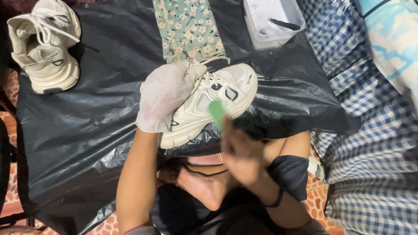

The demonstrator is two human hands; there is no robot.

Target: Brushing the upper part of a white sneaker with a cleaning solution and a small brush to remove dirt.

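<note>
Bare right hand (241,150), nearest the camera and blurred, is gripping a small green brush-like tool (217,114); how its fingers are closing cannot be told. Just beyond and to its left, the left hand in a translucent white glove (164,96) is curling its fingers over the collar of a white lace-up sneaker (213,102), lying on black plastic sheeting (87,113), long axis running heel-near-left to toe-far-right. Farther off are lying a matching white sneaker (43,43), floral green cloth (187,28), and a clear plastic tub (272,21).
</note>
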